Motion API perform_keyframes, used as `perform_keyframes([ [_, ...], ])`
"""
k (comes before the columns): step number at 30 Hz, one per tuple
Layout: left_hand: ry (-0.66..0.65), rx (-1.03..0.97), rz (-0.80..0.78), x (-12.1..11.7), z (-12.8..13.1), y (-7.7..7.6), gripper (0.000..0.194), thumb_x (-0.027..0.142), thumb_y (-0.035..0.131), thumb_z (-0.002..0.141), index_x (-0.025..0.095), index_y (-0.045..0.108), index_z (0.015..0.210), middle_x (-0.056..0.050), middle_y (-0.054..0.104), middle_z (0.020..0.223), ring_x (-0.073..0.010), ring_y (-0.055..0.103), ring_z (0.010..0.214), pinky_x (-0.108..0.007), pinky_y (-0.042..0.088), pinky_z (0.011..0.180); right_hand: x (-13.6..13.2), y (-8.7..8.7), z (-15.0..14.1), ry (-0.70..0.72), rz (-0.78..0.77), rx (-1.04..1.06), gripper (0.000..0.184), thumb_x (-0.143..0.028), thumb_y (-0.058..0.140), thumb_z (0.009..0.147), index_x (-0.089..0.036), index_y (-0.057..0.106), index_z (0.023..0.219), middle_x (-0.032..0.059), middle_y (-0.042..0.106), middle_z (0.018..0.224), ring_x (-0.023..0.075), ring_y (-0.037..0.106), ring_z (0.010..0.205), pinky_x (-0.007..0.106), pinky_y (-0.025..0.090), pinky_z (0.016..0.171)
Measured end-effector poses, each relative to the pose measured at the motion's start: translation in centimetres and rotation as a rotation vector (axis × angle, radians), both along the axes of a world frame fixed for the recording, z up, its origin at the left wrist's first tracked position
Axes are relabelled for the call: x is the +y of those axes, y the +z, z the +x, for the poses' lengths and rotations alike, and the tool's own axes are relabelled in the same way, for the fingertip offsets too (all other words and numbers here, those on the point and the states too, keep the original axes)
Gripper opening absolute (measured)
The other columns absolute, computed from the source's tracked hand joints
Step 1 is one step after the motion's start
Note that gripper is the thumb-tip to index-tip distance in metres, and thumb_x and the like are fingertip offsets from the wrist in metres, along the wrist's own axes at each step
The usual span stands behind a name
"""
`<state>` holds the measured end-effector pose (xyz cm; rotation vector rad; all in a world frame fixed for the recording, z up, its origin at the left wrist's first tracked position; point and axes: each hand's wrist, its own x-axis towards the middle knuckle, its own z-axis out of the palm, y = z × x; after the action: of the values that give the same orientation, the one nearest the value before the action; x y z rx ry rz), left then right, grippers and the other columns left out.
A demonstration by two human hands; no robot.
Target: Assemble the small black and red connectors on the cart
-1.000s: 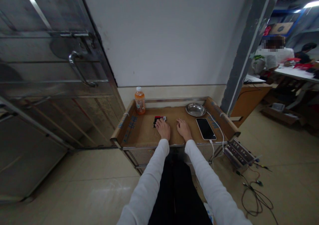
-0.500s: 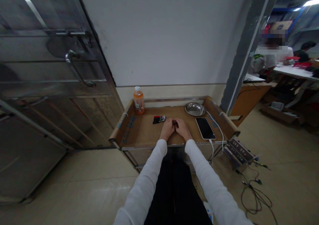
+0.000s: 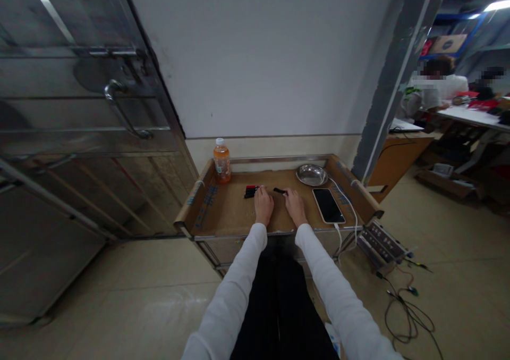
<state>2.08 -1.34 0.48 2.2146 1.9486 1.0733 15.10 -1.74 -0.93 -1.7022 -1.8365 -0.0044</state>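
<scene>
Holding one ungrouped pen (image 3: 279,191) left of the phone (image 3: 328,206) was the right hand (image 3: 295,206); the left hand (image 3: 263,206), grip unclear, overlapped grouped pens (image 3: 249,192).

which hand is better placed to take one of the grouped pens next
Probably the left hand: it is at the red and black pens, while the right hand sits farther away, holding a black pen-like item.

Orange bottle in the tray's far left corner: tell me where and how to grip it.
Grip the orange bottle around its body, below the white cap, probably best from the near right side. It stands upright, with the tray's left wall and far rail close on the other sides. The left hand is nearer.
</scene>
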Motion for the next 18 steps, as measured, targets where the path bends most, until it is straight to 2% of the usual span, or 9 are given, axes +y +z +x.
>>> perform_keyframes([
  [6, -0.274, -0.056, 0.024, 0.2, 0.2, -0.3, 0.040, 0.007, 0.038, 0.085, 0.012, 0.043, 0.125, -0.015, 0.055, 0.121, -0.0210, 0.052, 0.118, -0.036, 0.041, 0.101, 0.2, -0.2, 0.0, 0.011, -0.060, 0.060, 0.021, -0.018, 0.039, 0.094, -0.016, 0.051, 0.111, 0.0111, 0.067, 0.105, 0.0194, 0.063, 0.093, 0.026, 0.043, 0.078],
  [12, -0.375, -0.204, 0.133, 0.6, 0.0, -0.9, 0.030, 0.024, 0.046, 0.091, 0.015, 0.044, 0.120, -0.012, 0.060, 0.110, -0.0201, 0.060, 0.106, -0.035, 0.049, 0.091, 0.0, 0.0, 0.0, 0.128, -0.107, 0.139, 0.024, -0.017, 0.040, 0.093, -0.017, 0.045, 0.116, 0.0104, 0.067, 0.104, 0.0181, 0.065, 0.094, 0.024, 0.044, 0.076],
  [18, -0.429, -0.294, 0.126, 0.8, 0.1, -1.5, 0.020, 0.028, 0.050, 0.090, 0.018, 0.046, 0.107, -0.008, 0.062, 0.100, -0.0162, 0.064, 0.093, -0.030, 0.052, 0.084, -0.1, -0.2, 0.0, 0.205, -0.069, 0.118, 0.029, -0.012, 0.043, 0.088, -0.019, 0.048, 0.115, 0.0093, 0.064, 0.109, 0.0173, 0.060, 0.100, 0.026, 0.044, 0.082],
])
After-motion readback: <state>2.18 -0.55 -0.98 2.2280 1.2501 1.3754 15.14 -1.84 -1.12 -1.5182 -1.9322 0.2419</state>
